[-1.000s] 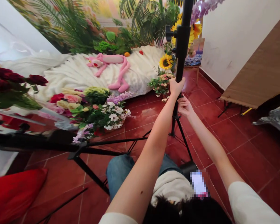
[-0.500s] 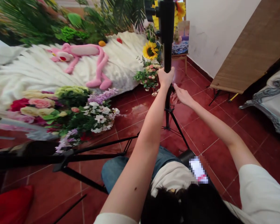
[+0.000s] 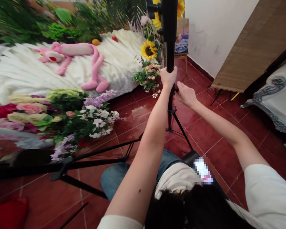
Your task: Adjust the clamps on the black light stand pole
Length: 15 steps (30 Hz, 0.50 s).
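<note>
While the head camera looks down past a dark-haired head at 6 o'clock, the left hand is clenched around the upright black stand pole, which rises from just above centre to 12 o'clock. Just beside it, toward 3 o'clock, the right hand rests its fingers against the pole just below the left fist; whether they close on anything there is hidden. Below both hands the pole runs down to its spread tripod legs on the red tiled floor. A second black stand lies flat across the floor toward 8 o'clock. Flower arrangements sit at 9 o'clock, and a pink plush toy lies on white fabric toward 10 o'clock. A sunflower stands just beside the pole at 11 o'clock. A wooden board leans at 2 o'clock.
</note>
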### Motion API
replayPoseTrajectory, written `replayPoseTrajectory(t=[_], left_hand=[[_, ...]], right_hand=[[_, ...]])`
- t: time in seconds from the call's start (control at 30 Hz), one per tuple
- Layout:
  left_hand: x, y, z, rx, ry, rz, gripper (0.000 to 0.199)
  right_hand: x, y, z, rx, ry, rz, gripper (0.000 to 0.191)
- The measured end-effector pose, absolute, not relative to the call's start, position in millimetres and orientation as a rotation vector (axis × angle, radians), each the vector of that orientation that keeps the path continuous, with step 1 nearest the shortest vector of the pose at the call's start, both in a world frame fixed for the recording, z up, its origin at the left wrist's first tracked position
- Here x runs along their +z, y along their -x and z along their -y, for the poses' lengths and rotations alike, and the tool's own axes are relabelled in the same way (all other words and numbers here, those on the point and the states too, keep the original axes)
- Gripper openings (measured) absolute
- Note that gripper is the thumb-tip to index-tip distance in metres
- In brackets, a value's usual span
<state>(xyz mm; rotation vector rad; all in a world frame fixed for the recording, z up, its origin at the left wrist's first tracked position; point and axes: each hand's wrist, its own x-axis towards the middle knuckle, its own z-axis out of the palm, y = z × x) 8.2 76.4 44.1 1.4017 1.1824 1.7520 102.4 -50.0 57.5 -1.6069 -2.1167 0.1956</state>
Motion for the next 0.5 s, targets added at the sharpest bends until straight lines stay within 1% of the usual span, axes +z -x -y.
replayPoseTrajectory(t=[0.03, 0.1, 0.2, 0.27, 0.33, 0.4, 0.43, 0.5], left_hand=[[44.6, -8.4, -75.2, 1.745, -1.384, -1.197, 0.039], [46.6, -8.6, -71.9, 1.741, -1.364, -1.211, 0.038], [49.7, -8.0, -67.0, 1.731, -1.322, -1.240, 0.036], [51.3, -7.2, -64.9, 1.716, -1.308, -1.234, 0.035], [52.7, -6.6, -63.7, 1.701, -1.303, -1.224, 0.034], [53.9, -6.4, -63.0, 1.689, -1.296, -1.227, 0.033], [54.4, -6.4, -62.9, 1.687, -1.290, -1.236, 0.032], [55.2, -6.6, -63.2, 1.685, -1.276, -1.255, 0.031]], right_hand=[[57.6, -104.3, 52.5, 0.040, 1.570, 2.202, 0.025], [61.4, -108.0, 57.6, -0.157, 1.400, 2.387, 0.025], [85.4, -111.6, 60.1, -0.279, 1.058, 2.589, 0.021], [116.6, -110.9, 54.6, -0.345, 0.983, 2.476, 0.022], [155.6, -107.0, 41.5, -0.430, 1.012, 2.171, 0.030], [193.5, -100.4, 21.1, -0.519, 1.074, 1.955, 0.047], [209.2, -96.4, 8.8, -0.538, 1.118, 1.959, 0.052], [230.6, -88.4, -17.4, -0.498, 1.193, 2.138, 0.060]])
